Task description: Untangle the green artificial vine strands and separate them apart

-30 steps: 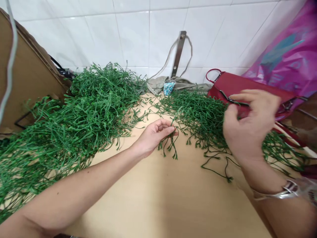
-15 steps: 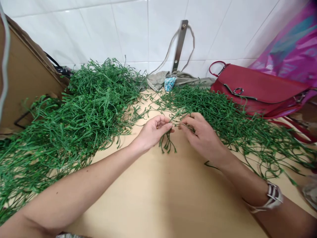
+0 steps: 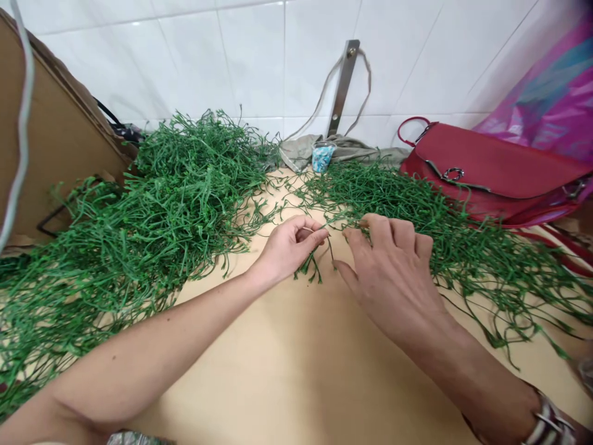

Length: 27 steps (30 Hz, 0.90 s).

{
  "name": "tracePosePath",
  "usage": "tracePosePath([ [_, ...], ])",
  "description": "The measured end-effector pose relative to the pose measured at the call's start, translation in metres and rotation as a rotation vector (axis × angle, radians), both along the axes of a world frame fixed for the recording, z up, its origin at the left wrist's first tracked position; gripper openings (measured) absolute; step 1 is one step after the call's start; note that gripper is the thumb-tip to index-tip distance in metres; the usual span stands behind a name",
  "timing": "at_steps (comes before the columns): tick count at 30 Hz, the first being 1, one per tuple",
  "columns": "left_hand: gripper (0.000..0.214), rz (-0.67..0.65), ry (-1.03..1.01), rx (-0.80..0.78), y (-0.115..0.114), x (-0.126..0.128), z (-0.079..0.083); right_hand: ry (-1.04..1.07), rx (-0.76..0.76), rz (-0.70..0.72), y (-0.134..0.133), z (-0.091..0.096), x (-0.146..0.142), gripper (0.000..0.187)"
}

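The left hand (image 3: 288, 252) pinches a small bunch of green stems (image 3: 317, 272) between its thumb and fingers, over the middle of the desk (image 3: 259, 371). The ends of the stems hang down below the hand. The right hand (image 3: 393, 275) is just beside it, with its thumb and fingers spread apart. 1 thin stem runs down next to the right thumb, but I cannot tell if they touch.

There are 2 big heaps of green stems on the desk. The left heap (image 3: 185, 198) is tall and covers the left edge. The right heap (image 3: 384, 191) is flatter and goes from the far edge along the right side. A few loose stems lie between them.

A little blue and white cup (image 3: 323, 158) stands near the middle of the far edge, in front of a grey cloth (image 3: 296, 152). A red bag (image 3: 500, 161) sits by the far right corner.
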<state>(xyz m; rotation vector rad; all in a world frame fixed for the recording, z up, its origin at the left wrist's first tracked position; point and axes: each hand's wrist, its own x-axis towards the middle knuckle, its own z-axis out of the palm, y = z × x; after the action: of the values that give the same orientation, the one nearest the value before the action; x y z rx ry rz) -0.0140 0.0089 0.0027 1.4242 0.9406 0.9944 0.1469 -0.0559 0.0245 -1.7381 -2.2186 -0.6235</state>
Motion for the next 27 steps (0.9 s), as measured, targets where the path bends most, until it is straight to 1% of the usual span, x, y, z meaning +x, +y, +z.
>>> tracePosePath([
  [2, 0.022, -0.014, 0.011, 0.069, -0.001, 0.0, -0.001, 0.098, -0.038, 0.005, 0.003, -0.007, -0.003, 0.018],
  [4, 0.023, -0.069, 0.011, 0.088, -0.003, 0.001, -0.002, 0.253, -0.095, 0.034, 0.011, -0.02, -0.003, 0.018],
  [6, 0.025, -0.11, 0.021, 0.085, -0.004, 0.002, -0.003, 0.41, -0.172, 0.071, 0.017, -0.032, -0.002, 0.025],
  [8, 0.026, -0.083, 0.046, 0.111, -0.003, 0.001, -0.004, 0.502, -0.229, 0.092, 0.02, -0.037, -0.002, 0.031],
  [10, 0.026, -0.027, 0.068, 0.163, 0.0, -0.001, -0.005, 0.572, -0.254, 0.111, 0.019, -0.034, -0.005, 0.03],
  [12, 0.026, -0.014, 0.067, 0.2, 0.003, -0.003, -0.006, 0.716, -0.321, 0.157, 0.016, -0.025, -0.008, 0.027],
  [15, 0.023, -0.055, 0.055, 0.205, 0.007, -0.005, -0.007, 0.991, -0.514, 0.176, 0.014, -0.011, -0.011, 0.029],
  [17, 0.021, -0.085, 0.056, 0.196, 0.007, -0.005, -0.009, 1.089, -0.596, 0.144, 0.015, -0.005, -0.011, 0.034],
  [18, 0.021, -0.09, 0.058, 0.195, 0.007, -0.004, -0.009, 1.112, -0.612, 0.133, 0.016, -0.004, -0.01, 0.033],
  [21, 0.025, -0.066, 0.078, 0.194, 0.006, -0.004, -0.009, 1.138, -0.636, 0.138, 0.018, -0.004, -0.007, 0.02],
  [23, 0.029, -0.048, 0.084, 0.193, 0.005, -0.004, -0.008, 1.136, -0.633, 0.138, 0.017, -0.003, -0.007, 0.016],
  [24, 0.03, -0.048, 0.081, 0.189, 0.006, -0.004, -0.007, 1.132, -0.62, 0.128, 0.016, -0.002, -0.007, 0.017],
  [27, 0.03, -0.078, 0.045, 0.17, 0.007, -0.004, -0.007, 1.132, -0.588, 0.085, 0.014, 0.001, -0.008, 0.027],
])
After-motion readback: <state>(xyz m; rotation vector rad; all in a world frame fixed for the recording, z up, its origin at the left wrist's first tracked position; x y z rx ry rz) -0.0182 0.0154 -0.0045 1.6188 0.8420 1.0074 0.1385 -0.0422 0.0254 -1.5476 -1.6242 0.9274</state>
